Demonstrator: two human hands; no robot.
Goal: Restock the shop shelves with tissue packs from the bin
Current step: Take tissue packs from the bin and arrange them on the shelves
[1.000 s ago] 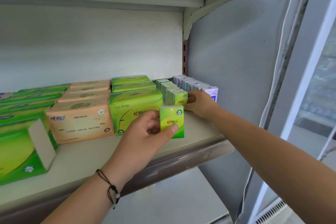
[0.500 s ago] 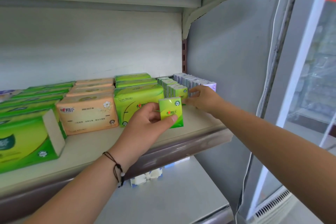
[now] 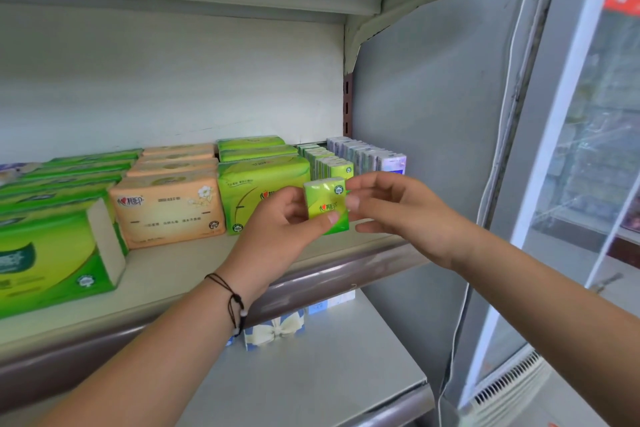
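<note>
Head view: nearest, the left hand (image 3: 277, 229) pinches a small glossy green tissue pack (image 3: 326, 204) upright, thumb across its front, while the right hand (image 3: 401, 215) takes its right edge between fingertips. I judge a handover before shelving; next it must slide squarely against the row of small green packs (image 3: 327, 163) on the shelf (image 3: 194, 270) behind.

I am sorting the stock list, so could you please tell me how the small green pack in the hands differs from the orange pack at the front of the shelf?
The small green pack is upright, held off the shelf by the left hand; the orange pack lies lengthwise on the shelf. The green one is far smaller. Both carry the same red logo.
</note>
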